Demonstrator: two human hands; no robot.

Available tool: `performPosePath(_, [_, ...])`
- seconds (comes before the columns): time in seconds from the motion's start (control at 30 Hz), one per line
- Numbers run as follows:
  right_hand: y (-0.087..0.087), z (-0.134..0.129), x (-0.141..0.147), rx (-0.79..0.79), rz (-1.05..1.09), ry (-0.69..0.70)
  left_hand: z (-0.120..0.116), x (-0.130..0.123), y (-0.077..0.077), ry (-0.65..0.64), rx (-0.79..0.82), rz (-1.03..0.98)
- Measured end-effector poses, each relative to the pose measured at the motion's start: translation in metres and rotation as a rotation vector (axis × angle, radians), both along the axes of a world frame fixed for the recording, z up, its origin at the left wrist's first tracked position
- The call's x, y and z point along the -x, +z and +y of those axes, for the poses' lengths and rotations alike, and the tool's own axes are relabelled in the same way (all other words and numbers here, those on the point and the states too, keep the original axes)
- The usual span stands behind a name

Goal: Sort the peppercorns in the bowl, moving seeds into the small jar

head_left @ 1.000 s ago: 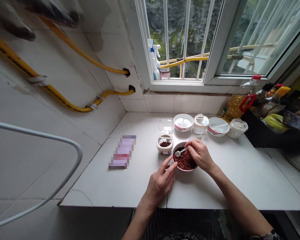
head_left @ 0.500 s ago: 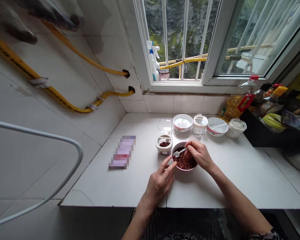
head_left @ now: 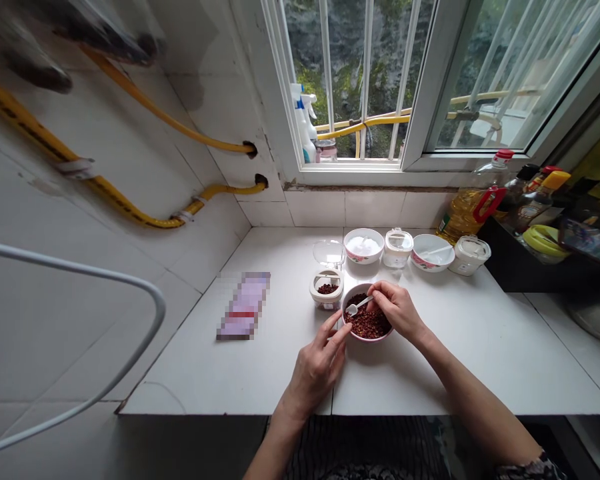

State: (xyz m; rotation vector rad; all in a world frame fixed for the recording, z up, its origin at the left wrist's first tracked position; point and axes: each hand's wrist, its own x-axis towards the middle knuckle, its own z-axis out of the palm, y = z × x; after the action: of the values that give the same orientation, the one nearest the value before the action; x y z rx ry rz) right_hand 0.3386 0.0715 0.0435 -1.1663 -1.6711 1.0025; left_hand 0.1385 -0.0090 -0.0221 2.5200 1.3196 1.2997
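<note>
A bowl [head_left: 367,339] of dark reddish-brown dried grains, which look like peppercorns, stands on the white counter. My left hand [head_left: 316,367] rests at its left side, index and middle fingers against the rim and the thumb mostly hidden. Over the grains, my right hand [head_left: 397,312] pinches the handle of a small white spoon [head_left: 353,309]. The spoon's head lies at the left part of the bowl, near my left fingertips. Just behind and left stands a small seasoning jar [head_left: 326,297] with similar grains inside and its clear lid [head_left: 329,251] raised.
Along the back stand a bowl of white powder [head_left: 363,248], a lidded jar [head_left: 398,248], a second bowl [head_left: 433,255] with a white spoon and another jar [head_left: 471,256]. An oil bottle [head_left: 470,207] is at right beside a dark bottle rack [head_left: 505,263]. A blurred purple packet [head_left: 243,307] lies left.
The view has shifted very slightly. Both hands, the spoon and the bowl keep almost the same positions.
</note>
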Motion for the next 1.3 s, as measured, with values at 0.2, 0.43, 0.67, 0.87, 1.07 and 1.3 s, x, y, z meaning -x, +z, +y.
performPosePath(0.2, [-0.0026,0.0026,-0.0027,0.053,0.070,-0.040,0.0000,-0.0002,-0.0004,-0.002,0.011,0.008])
performPosePath(0.43, [-0.0046,0.0030,-0.0020,0.000,0.041,-0.033,0.0005,0.0003,-0.0011,-0.005,0.002,0.009])
performPosePath(0.67, [-0.0087,0.0046,-0.0015,0.011,0.045,0.011,0.0006,0.0007,0.0002,-0.002,0.002,0.006])
performPosePath(0.87, [-0.0098,0.0061,-0.0037,0.121,0.140,0.001,0.0006,0.0013,-0.0010,-0.010,0.009,-0.005])
performPosePath(1.07, [-0.0073,0.0053,-0.0041,0.152,0.156,0.026,0.0014,0.0025,-0.0041,-0.019,0.028,-0.002])
performPosePath(1.3, [-0.0059,0.0056,-0.0067,0.182,0.167,0.039,0.0020,0.0024,-0.0056,-0.019,0.060,-0.040])
